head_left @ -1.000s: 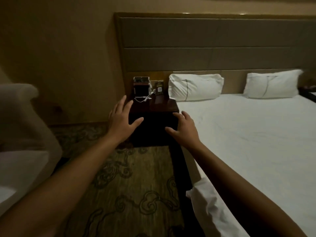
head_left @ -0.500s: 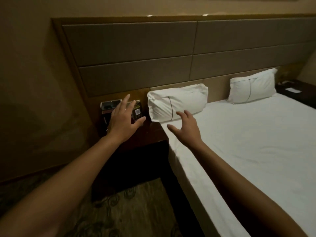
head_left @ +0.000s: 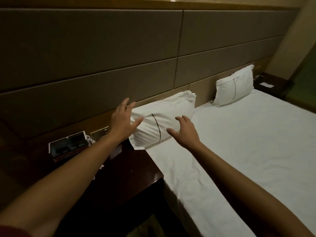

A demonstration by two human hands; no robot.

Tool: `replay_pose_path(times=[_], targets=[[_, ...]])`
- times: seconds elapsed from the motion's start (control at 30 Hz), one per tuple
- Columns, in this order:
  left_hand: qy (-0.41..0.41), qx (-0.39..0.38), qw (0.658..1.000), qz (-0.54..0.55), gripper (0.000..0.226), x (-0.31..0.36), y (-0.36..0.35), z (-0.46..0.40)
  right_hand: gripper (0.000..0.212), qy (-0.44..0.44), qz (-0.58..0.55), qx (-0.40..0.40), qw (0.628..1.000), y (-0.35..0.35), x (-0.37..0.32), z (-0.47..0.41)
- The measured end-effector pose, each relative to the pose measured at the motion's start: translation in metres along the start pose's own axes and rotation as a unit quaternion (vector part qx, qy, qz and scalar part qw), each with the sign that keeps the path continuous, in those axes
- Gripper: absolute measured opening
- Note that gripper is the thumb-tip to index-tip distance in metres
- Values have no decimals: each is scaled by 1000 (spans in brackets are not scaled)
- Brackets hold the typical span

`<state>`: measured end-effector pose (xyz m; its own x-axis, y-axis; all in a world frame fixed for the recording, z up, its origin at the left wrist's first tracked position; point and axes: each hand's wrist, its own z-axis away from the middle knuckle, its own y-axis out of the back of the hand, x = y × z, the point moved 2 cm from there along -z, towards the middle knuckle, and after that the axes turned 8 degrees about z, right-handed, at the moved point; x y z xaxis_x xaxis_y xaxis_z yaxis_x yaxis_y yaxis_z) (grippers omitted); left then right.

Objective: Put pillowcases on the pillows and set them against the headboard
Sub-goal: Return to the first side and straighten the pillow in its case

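Note:
A white cased pillow with a dark stripe (head_left: pixel 164 117) leans on the padded headboard (head_left: pixel 119 53) at the bed's near corner. My left hand (head_left: pixel 122 122) is spread at the pillow's left end, thumb over the fabric. Over the pillow's front face hovers my right hand (head_left: pixel 185 132), fingers apart and holding nothing. Whether either hand touches the pillow I cannot tell. A second striped white pillow (head_left: pixel 234 87) stands against the headboard farther right.
The bed (head_left: pixel 248 151) has a white sheet. A dark wooden nightstand (head_left: pixel 119 177) sits left of it, carrying a small tray-like box (head_left: pixel 68 147) and a white cable. Another dark nightstand (head_left: pixel 266 84) with a white card stands at the far right.
I have come closer to the bed head. Both hands have reached forward from beside the nightstand to the near pillow, which now looks much larger.

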<state>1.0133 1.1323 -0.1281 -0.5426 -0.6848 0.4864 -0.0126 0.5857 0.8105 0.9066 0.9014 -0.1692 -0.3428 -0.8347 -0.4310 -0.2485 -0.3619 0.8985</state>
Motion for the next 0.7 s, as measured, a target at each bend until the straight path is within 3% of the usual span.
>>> replay_pose_path(times=[0.1,0.17,0.3,0.47,0.53,0.6,0.7], targets=[[23,-51,998,37,38,-38,-44,-58,60,-40,1,-27,999,-13,21,-94],[53,-124,990,51,34,-57,-75,-95,45,-71,-9,-35,997,-18,40,-166],[111,-162,980,36,58,-92,-132,-173,45,-106,-65,-24,992,-34,78,-319],[263,-220,938,43,78,-141,-245,-239,39,-150,-107,-112,976,-118,137,-485],[330,-192,923,54,79,-151,-286,-249,40,-167,-99,-126,973,-148,162,-536],[390,-114,912,60,82,-159,-323,-253,45,-177,-78,-142,971,-173,185,-583],[392,-39,919,-16,79,-167,-365,-243,57,-181,-40,-137,973,-199,219,-633]])
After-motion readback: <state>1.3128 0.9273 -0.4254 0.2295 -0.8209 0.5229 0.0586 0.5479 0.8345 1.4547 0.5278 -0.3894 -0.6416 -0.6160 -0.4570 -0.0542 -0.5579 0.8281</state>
